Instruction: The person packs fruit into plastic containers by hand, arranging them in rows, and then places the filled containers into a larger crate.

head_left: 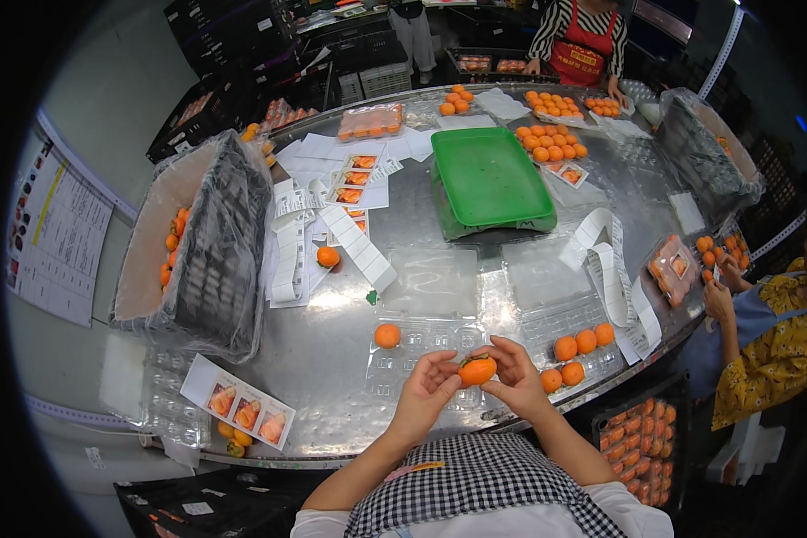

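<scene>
An orange persimmon (477,370) with a green calyx is held between both hands, over a clear plastic clamshell tray (417,343). My left hand (432,385) pinches its left side with thumb and fingertips. My right hand (513,378) grips its right side. One persimmon (387,335) sits in the tray's upper left cup. A second clear clamshell (531,329), to the right, holds several persimmons (565,348). Another persimmon (328,257) lies beside strips of labels (360,249).
A plastic-lined crate (239,269) with persimmons stands at left, a green tray (491,176) at the centre back, another lined crate (699,161) at right. Picture labels (245,407) lie front left. A co-worker (766,323) handles persimmons at right; another person (578,50) stands across the metal table (329,376).
</scene>
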Motion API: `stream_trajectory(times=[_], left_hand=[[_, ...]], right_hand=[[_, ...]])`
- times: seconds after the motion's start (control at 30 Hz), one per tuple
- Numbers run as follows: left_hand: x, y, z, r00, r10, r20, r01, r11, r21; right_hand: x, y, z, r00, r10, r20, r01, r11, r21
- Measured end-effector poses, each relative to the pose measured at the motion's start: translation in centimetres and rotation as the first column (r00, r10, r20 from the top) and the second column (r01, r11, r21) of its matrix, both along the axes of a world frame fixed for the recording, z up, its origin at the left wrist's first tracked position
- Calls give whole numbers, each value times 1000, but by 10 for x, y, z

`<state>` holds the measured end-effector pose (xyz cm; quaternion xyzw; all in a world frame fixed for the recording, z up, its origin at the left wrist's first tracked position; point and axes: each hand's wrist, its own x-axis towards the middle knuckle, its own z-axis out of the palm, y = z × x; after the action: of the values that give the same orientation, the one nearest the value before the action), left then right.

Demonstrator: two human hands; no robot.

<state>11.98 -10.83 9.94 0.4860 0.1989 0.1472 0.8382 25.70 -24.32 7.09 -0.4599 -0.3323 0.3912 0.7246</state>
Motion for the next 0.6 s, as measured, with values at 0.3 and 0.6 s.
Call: stream_trajectory(times=[0.3, 0.6], left_hand=[[3, -2, 4, 995, 38, -94, -31, 997, 75], [1, 1, -3, 996, 14, -84, -18, 999, -46]], right_hand=[[-1, 3, -1, 890, -57, 451, 109, 990, -90], [-2, 6, -5, 979, -35, 201, 50, 996, -70]])
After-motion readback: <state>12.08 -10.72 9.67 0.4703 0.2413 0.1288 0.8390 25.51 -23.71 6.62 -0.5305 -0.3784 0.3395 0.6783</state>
